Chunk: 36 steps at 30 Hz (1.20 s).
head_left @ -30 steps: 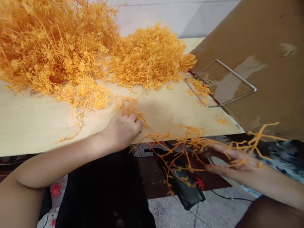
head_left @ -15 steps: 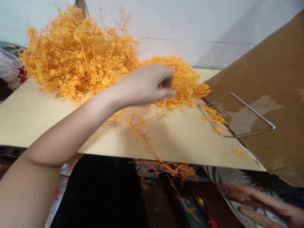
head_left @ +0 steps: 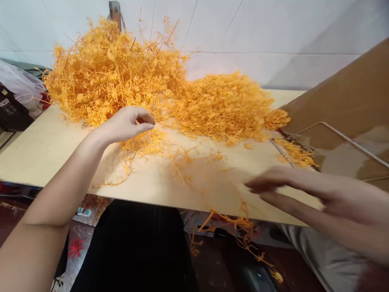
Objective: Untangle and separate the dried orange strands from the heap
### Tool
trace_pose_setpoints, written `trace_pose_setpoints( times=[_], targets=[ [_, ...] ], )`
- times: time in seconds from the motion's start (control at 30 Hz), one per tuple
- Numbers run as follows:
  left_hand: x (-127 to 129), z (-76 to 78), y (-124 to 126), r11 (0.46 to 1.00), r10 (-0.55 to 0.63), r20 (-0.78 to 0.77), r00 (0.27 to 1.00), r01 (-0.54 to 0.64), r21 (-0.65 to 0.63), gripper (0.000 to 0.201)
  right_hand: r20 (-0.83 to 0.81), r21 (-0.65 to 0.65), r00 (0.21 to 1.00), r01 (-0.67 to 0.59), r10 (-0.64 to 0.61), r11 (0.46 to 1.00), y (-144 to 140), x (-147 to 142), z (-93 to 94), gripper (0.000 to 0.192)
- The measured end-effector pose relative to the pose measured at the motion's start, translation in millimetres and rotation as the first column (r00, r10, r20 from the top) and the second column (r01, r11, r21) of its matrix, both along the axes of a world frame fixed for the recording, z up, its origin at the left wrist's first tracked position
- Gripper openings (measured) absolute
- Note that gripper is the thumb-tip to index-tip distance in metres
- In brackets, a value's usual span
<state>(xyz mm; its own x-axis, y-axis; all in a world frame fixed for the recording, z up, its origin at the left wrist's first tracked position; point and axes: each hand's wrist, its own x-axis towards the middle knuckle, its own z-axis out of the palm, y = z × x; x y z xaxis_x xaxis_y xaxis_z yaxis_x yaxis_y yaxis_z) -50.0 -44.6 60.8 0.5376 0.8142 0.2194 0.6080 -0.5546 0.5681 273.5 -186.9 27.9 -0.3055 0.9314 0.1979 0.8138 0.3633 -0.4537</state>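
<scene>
We see stringy orange plastic sprigs [head_left: 127, 77] heaped on a smooth, matt pale wood board [head_left: 36, 150]; a thin shiny metal wire frame [head_left: 343, 140] lies on glossy-taped brown cardboard [head_left: 343, 101].

Both forearms bare, no sleeves, watch or rings visible on the left hand [head_left: 126, 123] or the motion-blurred right hand [head_left: 291, 188]; dark clothing below.

Board [head_left: 45, 150] carries two heaps of plastic sprigs: larger heap [head_left: 106, 73] at back left, smaller heap [head_left: 225, 105] to its right, touching. Loose sprigs [head_left: 182, 160] lie before them; some hang over the front edge. Cardboard sheet [head_left: 343, 101] with wire frame [head_left: 334, 134] at right.
</scene>
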Motion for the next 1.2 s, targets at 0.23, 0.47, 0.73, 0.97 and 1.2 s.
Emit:
trace_pose_setpoints(
  times=[0.23, 0.47, 0.73, 0.97, 1.2],
  targets=[
    [1.1, -42.8, 13.8, 0.995, -0.079, -0.038, 0.996, 0.082, 0.058, 0.028, -0.021, -0.137, 0.996, 0.087, -0.091, 0.987, 93.2, -126.0, 29.2, 0.028],
    [-0.4, -70.8, 17.1, 0.998, 0.024, 0.138, 0.99, -0.033, 0.059, 0.017, -0.221, -0.336, 0.973, -0.138, 0.065, 0.932, 135.6, -153.5, -11.4, 0.032],
    [5.9, -63.6, 21.3, 0.966, 0.258, 0.574, 0.778, -0.204, -0.157, 0.018, -0.839, -0.353, 0.524, -0.319, -0.146, 0.88, 150.6, -140.5, -32.2, 0.026],
    [14.3, -56.5, 9.1, 0.993, 0.041, 0.381, 0.924, -0.082, 0.09, 0.031, -0.873, -0.352, 0.434, -0.247, -0.221, 0.903, 147.7, -142.4, -39.7, 0.026],
    [20.9, -64.9, 18.4, 0.967, 0.244, 0.597, 0.764, -0.147, -0.207, 0.019, -0.886, -0.294, 0.448, -0.344, -0.12, 0.892, 141.7, -149.3, -38.4, 0.037]
  ],
)
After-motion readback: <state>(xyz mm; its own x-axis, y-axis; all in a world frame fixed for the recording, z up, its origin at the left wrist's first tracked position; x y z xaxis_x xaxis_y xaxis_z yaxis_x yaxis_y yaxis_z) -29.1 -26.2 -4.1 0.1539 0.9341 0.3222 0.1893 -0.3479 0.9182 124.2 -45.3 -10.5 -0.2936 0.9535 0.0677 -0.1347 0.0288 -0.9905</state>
